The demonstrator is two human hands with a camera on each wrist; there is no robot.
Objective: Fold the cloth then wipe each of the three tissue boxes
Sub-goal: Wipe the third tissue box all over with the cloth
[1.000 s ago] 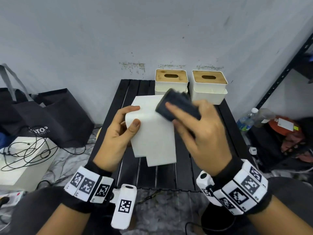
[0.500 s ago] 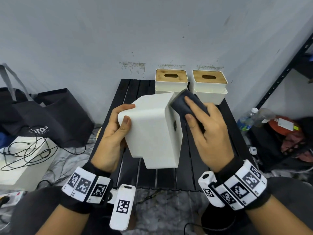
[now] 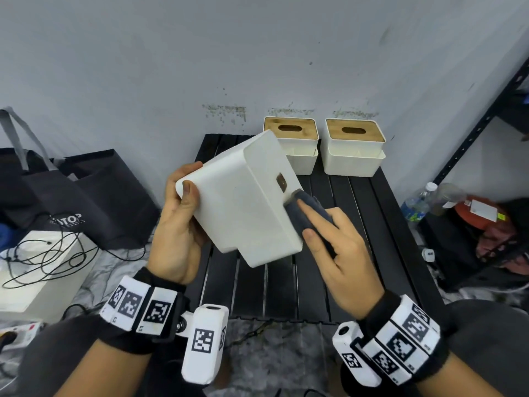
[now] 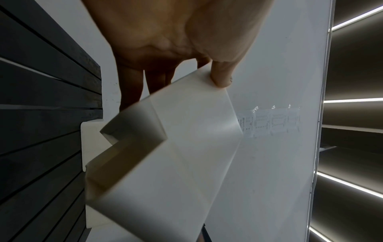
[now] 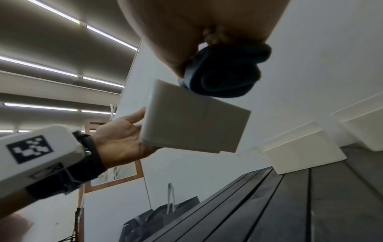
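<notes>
Left hand [image 3: 177, 233] grasps the tissue box [image 3: 246, 196], tilted clear of the worktop [image 3: 357, 224], exposing its side. Right hand [image 3: 340, 253] grasps the folded cloth [image 3: 307, 207], pressing it there.

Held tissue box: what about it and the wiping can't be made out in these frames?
- Head view: the held tissue box shows no lid side; it faces away.
- Head view: left hand fingers lie behind the box.
- Right wrist view: the palm hides how the right hand grips the cloth.
- The small dark mark on the box is unreadable.
</notes>
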